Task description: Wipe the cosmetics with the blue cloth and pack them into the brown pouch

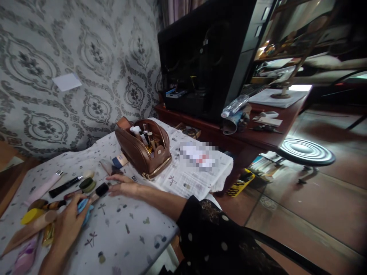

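My left hand (69, 219) is at the lower left, closed around a small beige bottle whose black cap (102, 188) points right. A crumpled blue cloth (85, 211) lies against that hand's fingers. My right hand (124, 186) reaches in from the right with fingers stretched and apart, its fingertips close beside the black cap. Behind it stands a brown makeup bag (134, 151), unzipped, with several tubes and bottles (147, 136) upright inside. Around my left hand lie a round green-topped jar (87, 185), a yellow lid (32, 216) and a black tube (65, 186).
A patterned white cloth (129, 233) covers the table. Near the bag are a navy and beige box (119, 160) and a blurred white packet (199, 156). Pink items (26, 256) lie at the left edge. A dark television (200, 68) and a plastic bottle (235, 106) stand beyond.
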Motion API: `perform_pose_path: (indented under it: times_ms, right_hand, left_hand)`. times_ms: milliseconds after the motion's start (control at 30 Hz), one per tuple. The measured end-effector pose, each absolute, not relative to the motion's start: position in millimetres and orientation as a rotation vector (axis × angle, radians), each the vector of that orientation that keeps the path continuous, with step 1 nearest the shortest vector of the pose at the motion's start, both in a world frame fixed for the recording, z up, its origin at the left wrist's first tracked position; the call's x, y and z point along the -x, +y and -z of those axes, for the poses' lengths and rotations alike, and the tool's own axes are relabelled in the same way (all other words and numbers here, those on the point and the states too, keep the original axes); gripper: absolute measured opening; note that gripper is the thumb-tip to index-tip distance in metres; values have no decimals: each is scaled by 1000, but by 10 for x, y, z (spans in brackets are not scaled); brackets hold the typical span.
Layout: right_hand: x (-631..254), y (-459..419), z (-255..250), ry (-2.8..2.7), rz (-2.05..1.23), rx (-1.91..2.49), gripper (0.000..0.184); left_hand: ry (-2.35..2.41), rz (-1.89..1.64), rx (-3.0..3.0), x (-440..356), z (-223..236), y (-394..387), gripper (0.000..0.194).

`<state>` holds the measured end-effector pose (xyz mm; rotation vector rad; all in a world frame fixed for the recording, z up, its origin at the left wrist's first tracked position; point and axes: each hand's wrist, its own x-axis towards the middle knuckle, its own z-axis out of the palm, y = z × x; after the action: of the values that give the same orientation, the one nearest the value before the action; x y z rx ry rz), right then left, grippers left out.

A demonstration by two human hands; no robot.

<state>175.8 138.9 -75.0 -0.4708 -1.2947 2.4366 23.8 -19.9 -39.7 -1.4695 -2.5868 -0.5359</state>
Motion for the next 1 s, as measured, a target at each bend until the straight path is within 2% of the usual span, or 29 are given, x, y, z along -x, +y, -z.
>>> perform_pose_path:
  times_ms: [67, 200, 300, 367, 567, 733, 900, 1000]
  right_hand:
    - [-1748, 1401, 758, -1539, -2284, 547, 48]
    - [-1820, 1421, 724, -2030, -1639, 565, 39]
    - [-1920, 1468, 680, -2201, -1393, 497, 44]
    - [-1970, 1522, 665, -2285, -1375, 428, 48]
    - [-2011, 1647, 688, -2457, -1319, 279, 39]
    - [-2073, 1619, 669, -2529, -1246, 275, 44]
    - [-2099, 1620, 676, -2495, -1253, 231, 38]
    - [-2065, 1632, 720, -2456, -1302, 227, 33]
  left_hand:
    - [-2561, 560, 1429, -364, 416, -183, 32]
    - [-2426, 766, 1537, -536, 472, -141, 31]
    - [-2372, 890, 1611, -567, 487, -119, 31]
    - [-2368, 900, 1613, -557, 487, -113, 31]
    - [-2373, 743, 1638, -501, 511, -116, 35]
    - [-2331, 418, 1639, -449, 507, -155, 43]
    - [-2489, 61, 1475, -438, 437, -234, 48]
    - [-2634, 9, 1487, -442, 375, -256, 45]
